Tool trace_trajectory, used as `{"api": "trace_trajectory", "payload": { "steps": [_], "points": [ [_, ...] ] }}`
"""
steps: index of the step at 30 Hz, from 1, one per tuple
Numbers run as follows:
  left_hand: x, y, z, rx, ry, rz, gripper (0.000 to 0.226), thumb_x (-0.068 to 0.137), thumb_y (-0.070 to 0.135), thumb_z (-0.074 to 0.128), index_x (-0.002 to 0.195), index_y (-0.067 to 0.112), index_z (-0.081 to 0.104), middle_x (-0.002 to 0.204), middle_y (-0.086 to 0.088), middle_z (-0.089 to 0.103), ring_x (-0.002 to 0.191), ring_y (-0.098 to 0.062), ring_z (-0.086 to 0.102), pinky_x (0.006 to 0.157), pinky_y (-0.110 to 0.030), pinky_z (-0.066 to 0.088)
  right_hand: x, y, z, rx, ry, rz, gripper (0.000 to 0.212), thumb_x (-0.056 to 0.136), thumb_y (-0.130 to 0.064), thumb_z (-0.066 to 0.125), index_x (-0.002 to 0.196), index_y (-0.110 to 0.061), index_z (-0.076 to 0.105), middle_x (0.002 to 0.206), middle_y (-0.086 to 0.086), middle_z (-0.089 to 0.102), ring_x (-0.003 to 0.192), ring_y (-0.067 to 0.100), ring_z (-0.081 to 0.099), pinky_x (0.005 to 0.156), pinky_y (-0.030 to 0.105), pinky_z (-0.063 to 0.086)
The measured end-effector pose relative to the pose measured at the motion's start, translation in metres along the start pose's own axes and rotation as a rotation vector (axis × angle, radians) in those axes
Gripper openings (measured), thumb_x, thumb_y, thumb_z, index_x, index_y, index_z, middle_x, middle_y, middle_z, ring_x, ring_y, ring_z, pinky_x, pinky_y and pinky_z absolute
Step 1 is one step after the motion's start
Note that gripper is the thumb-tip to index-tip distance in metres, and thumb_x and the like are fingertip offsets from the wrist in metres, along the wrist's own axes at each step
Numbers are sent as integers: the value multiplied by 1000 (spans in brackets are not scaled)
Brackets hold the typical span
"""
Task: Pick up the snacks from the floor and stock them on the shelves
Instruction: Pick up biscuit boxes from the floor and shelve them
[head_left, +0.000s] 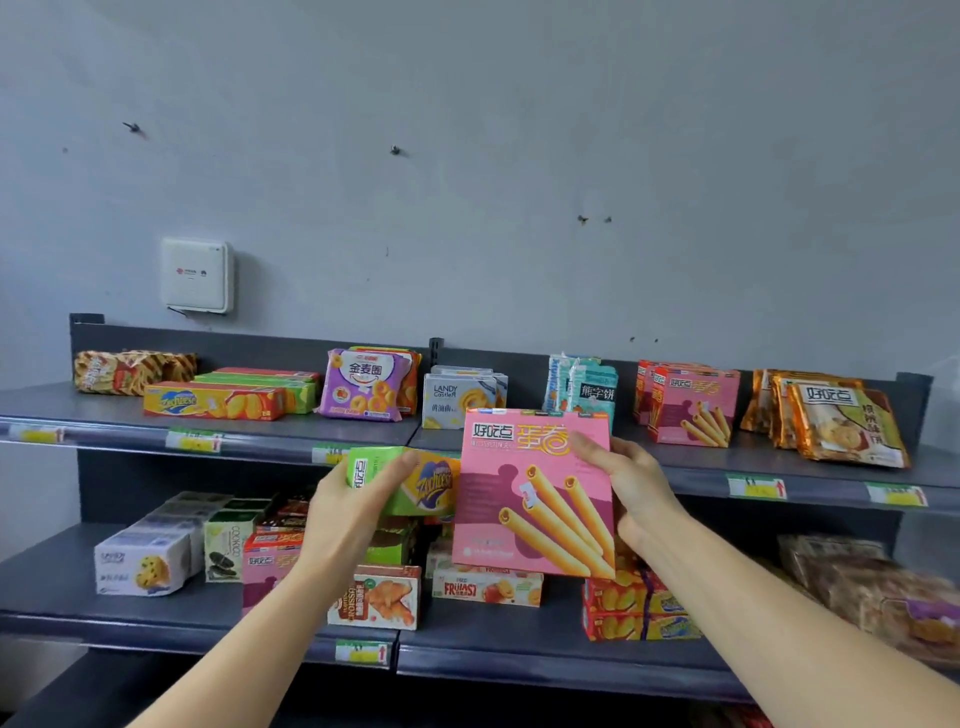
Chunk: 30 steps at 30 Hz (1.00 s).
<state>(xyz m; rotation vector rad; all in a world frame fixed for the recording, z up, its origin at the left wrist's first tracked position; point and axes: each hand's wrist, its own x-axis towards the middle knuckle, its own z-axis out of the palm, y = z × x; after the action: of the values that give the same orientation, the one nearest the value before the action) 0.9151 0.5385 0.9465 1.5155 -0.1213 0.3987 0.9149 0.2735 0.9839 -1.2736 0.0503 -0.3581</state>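
Both arms reach up from 6 o'clock. Left hand (358, 499) grips green box (415, 486). Right hand (631, 486) holds pink box (524, 499) upright, dead centre. Top shelf (124, 415) has matching boxes (696, 405) at 2 o'clock.

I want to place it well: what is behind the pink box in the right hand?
Above the pink box, a grey cookie box and blue packets show on the top shelf. The shelf edge behind it is covered.
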Motion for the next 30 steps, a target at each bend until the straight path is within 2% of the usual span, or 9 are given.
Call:
{"api": "trace_trajectory", "payload": {
  "steps": [2,7,10,12,16,19,23,27,30],
  "points": [
    [12,-6,5,-4,45,12,94,51,81,71,121,19,57,114,-5,69,104,-24,65,94,-48,50,9,-7,-8,-8,23,-16,50,71,-14,81,114,-9,56,93,13,73,75,24,71,66,37,56],
    [25,-3,37,-34,45,64,88,56,77,65,121,19,59,116,0,66,106,-19,61,85,-31,47,33,-22,-40,-55,73,-60,54,66,-16,83,115,-8,59,98,14,73,85,28,70,80,45,56],
    [32,1,64,0,6,115,42,69,66,65,90,30,63,89,11,68,85,-3,61,71,-21,43,45,-32,-62,-59,101,-95,50,67,-15,82,111,-11,60,97,10,72,84,24,70,74,40,56],
    [42,-1,82,68,8,161,50,66,71,59,91,29,67,86,11,70,83,-3,62,71,-26,44,57,-37,-80,-39,112,-104,40,71,-14,81,105,-16,60,94,7,72,82,21,69,70,37,55],
    [62,-3,122,159,42,191,63,61,78,53,78,21,71,73,3,73,72,-19,66,71,-40,50,81,-49,-119,-33,121,-84,50,55,-24,84,100,-22,62,107,11,72,97,31,69,92,52,51],
    [66,5,160,146,23,211,64,60,75,53,68,14,71,67,-5,71,60,-18,59,62,-35,44,101,-61,-149,-22,121,-86,53,59,-21,81,107,-18,59,98,12,73,86,29,70,79,46,55],
    [79,8,208,90,16,218,66,58,75,55,77,14,74,66,0,66,62,-15,51,65,-35,40,132,-79,-189,13,117,-100,38,73,-16,79,105,-19,58,79,6,76,76,24,71,68,39,55],
    [93,8,255,57,50,221,48,69,63,66,75,15,70,62,-1,67,53,-16,53,60,-42,51,160,-96,-223,19,116,-129,44,64,-18,81,102,-19,60,92,9,75,86,28,71,82,48,55],
    [107,1,281,8,87,216,60,63,67,67,86,11,71,75,-8,69,57,-20,58,55,-39,56,179,-104,-245,-3,133,-145,54,53,-20,83,103,-16,62,101,12,73,94,31,70,90,51,53]
  ]
}}
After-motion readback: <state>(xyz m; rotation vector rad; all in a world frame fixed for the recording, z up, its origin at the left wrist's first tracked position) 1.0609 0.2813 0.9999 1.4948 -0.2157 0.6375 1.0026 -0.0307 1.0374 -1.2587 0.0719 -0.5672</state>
